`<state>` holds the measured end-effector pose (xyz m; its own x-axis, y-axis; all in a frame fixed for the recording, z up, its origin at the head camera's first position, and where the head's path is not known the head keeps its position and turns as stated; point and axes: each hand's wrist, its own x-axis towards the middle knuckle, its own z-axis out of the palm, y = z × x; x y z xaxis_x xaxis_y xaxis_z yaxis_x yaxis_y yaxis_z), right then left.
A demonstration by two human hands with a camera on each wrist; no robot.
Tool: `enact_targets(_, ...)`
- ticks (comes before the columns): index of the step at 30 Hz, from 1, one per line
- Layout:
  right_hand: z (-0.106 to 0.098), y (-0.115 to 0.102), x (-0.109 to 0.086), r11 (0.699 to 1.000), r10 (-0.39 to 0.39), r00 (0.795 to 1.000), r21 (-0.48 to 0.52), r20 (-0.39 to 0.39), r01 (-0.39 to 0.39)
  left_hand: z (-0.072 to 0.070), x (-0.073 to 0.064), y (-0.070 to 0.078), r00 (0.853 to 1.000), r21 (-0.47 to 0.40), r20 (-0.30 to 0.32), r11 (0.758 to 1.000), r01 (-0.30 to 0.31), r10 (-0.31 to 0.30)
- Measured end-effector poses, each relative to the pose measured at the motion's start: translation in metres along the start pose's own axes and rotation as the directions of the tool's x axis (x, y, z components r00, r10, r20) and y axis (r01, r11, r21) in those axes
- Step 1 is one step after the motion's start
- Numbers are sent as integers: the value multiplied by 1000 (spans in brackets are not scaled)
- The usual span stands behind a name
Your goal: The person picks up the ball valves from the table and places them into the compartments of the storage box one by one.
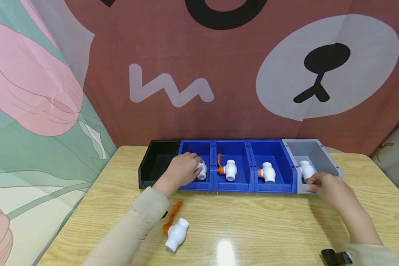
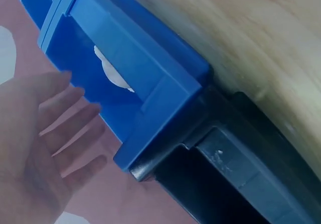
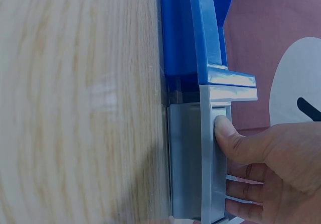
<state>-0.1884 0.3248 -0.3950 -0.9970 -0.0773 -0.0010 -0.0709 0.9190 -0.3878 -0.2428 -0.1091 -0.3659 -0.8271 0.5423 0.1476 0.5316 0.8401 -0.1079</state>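
Observation:
My left hand (image 1: 185, 169) hovers over the leftmost blue bin (image 1: 197, 186), its fingers spread and loosely extended in the left wrist view. A white ball valve (image 1: 202, 171) lies in that bin, partly hidden by the hand. My right hand (image 1: 332, 188) is at the front of the grey bin (image 1: 332, 162). Its thumb touches the front rim in the right wrist view, with the fingers reaching behind that wall. Beside the fingertips lies a white valve (image 1: 306, 170) in the grey bin; contact with it is unclear.
The middle blue bin (image 1: 233, 186) contains a valve with an orange handle (image 1: 230, 170). A valve with an orange stem (image 1: 268, 172) is in the right blue bin. A black bin (image 1: 159, 159) ends the row at left. Another orange-handled valve (image 1: 177, 234) lies on the wooden table (image 1: 269, 229).

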Motion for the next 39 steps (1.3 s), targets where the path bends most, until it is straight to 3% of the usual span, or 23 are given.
enact_targets(5,-1,-1,0,1000,4,1000,0,1,-4,-1,-8,1,980,27,-190,999,-47,52)
enact_targets(9,0,-1,0,1000,0,1000,2,0,0,-3,-13,2,964,42,-257,997,-59,68)
enact_targets(20,0,-2,0,1000,1,1000,0,-1,-1,-15,-41,0,949,75,-285,990,-116,133)
enact_targets(30,0,-2,0,1000,8,1000,-2,5,-8,-20,-69,6,914,27,-326,969,-247,242)
enact_targets(39,1,-2,0,1000,10,1000,-3,10,-10,-19,-92,14,898,2,-323,949,-315,299)
